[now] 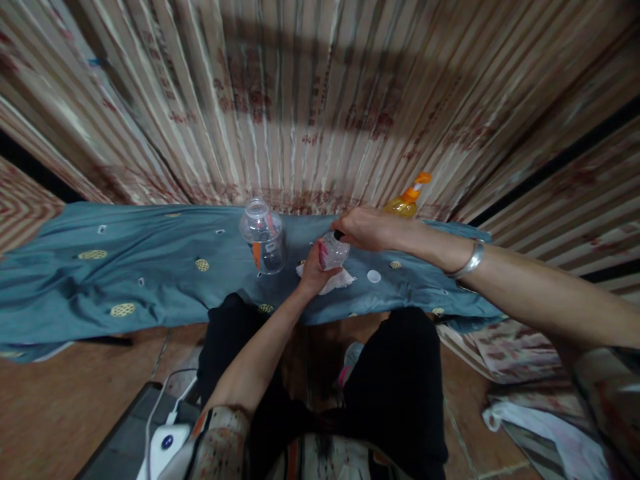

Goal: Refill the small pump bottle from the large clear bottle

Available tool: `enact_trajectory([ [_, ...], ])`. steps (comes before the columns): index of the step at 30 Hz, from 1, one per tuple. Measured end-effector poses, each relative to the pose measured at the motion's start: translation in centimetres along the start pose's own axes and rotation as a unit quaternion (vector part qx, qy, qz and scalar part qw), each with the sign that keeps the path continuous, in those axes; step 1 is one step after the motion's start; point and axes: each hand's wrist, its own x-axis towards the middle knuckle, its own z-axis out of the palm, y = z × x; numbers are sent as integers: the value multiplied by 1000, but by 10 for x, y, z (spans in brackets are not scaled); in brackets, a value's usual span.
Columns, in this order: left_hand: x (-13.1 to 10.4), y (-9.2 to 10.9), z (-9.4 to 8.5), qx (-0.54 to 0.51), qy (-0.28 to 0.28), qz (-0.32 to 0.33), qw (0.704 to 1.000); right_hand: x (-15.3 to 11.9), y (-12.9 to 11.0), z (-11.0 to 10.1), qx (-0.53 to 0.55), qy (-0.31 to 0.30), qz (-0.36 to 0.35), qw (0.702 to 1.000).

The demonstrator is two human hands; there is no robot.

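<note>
My left hand (314, 272) is wrapped round a small clear plastic container (334, 252) with a pink label, low over the cloth. At the container's top, my right hand (356, 227) is closed, with a small black thing (339, 235) at its fingertips; its kind I cannot make out. Under the container lies a crumpled white tissue or wipe (338, 283). A larger clear plastic bottle (270, 245), uncapped and with an orange and black label, stands upright left of my hands. Right of the tissue rests a flat white disc (373, 276).
A blue-green patterned cloth (165, 267) covers the narrow table. Behind my right forearm stands a yellow bottle (400, 207) with an orange pump top. A striped curtain (310, 100) hangs along the back. A white device (163, 448) with a cable lies at lower left.
</note>
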Motion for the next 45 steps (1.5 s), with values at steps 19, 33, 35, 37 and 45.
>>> enact_trajectory([
  [19,-3,7,-3,23,-5,-1,1000,14,3,-5,-44,-19,13,999],
  [33,-2,8,-3,59,-3,4,998,12,0,-9,-59,-17,32,998],
  [35,-2,6,-4,61,-4,9,998,9,1,-12,-42,-20,11,999],
  [37,-2,6,-4,59,-4,15,998,7,2,-13,-30,-27,-20,999],
  [45,-3,12,-4,54,4,7,998,9,-1,-11,-51,-26,37,998],
])
